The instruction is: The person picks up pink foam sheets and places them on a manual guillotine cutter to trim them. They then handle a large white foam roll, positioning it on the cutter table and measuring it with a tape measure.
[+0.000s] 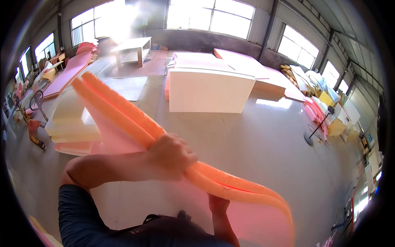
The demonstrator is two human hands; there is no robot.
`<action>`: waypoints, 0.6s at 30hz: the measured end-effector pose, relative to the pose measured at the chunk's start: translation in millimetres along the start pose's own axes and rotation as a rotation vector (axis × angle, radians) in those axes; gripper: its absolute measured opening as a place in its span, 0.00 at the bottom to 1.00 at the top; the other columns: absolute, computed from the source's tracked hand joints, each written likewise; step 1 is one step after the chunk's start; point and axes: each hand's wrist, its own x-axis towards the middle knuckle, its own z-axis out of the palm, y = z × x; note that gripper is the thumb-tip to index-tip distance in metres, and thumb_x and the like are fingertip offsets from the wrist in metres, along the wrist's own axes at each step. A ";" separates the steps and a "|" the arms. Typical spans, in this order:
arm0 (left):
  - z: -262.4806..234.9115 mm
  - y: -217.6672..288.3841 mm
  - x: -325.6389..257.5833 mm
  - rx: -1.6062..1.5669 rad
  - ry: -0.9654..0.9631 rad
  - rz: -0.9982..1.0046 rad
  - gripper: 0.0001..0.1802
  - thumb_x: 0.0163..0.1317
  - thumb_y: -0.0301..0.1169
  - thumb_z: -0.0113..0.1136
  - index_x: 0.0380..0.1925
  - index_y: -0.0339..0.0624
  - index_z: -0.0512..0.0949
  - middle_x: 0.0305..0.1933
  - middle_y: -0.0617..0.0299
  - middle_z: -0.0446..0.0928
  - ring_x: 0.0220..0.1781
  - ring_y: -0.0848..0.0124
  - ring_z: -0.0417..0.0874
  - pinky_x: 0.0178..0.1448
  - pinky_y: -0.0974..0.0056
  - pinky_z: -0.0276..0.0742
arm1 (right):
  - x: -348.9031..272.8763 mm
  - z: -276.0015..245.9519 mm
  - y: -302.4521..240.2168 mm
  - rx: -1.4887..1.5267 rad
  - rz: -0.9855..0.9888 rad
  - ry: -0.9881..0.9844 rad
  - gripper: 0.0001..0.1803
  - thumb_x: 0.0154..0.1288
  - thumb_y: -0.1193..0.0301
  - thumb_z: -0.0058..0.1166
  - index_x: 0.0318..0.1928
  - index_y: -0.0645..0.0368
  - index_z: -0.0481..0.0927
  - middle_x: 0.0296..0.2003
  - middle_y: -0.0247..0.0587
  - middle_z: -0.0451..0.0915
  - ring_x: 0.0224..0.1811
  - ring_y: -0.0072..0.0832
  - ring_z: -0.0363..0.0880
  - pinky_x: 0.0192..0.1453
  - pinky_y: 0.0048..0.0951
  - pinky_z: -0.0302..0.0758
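My left hand (170,155) is closed around the top edge of two orange-pink foam sheets (119,111) held together, about midway along them. The sheets run from the upper left down to the lower right and sag at the right end. My right hand (218,204) grips the same sheets from underneath, lower and to the right; only its wrist and part of the palm show. My left forearm comes in from the lower left, with a dark blue sleeve above the elbow.
A stack of pale yellow and pink foam slabs (72,127) lies on the floor at left. A large white foam block (207,92) stands ahead, with pink sheets (247,61) behind it. A fan on a stand (319,125) and piled foam offcuts (325,99) line the right wall.
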 end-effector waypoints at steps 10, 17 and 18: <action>-8.4 -241.9 111.0 -0.029 0.481 0.021 0.15 0.31 0.22 0.64 0.26 0.46 0.82 0.20 0.63 0.78 0.24 0.64 0.82 0.32 0.63 0.76 | 334.1 53.8 22.3 -0.214 -0.241 -0.271 0.26 0.65 0.66 0.52 0.61 0.66 0.67 0.59 0.49 0.70 0.66 0.48 0.66 0.74 0.55 0.58; -16.0 -412.1 198.8 0.086 0.743 0.107 0.14 0.33 0.23 0.66 0.27 0.42 0.82 0.23 0.61 0.80 0.27 0.62 0.83 0.35 0.63 0.76 | 569.8 125.0 11.6 -0.341 -0.402 -0.472 0.27 0.64 0.68 0.53 0.61 0.67 0.68 0.57 0.49 0.71 0.65 0.49 0.66 0.74 0.55 0.59; -15.2 -434.9 210.6 0.216 0.725 0.088 0.12 0.38 0.23 0.64 0.28 0.41 0.82 0.26 0.59 0.81 0.29 0.60 0.83 0.38 0.61 0.78 | 605.4 127.9 15.8 -0.326 -0.408 -0.483 0.27 0.63 0.68 0.53 0.60 0.68 0.68 0.57 0.49 0.72 0.65 0.50 0.67 0.74 0.56 0.59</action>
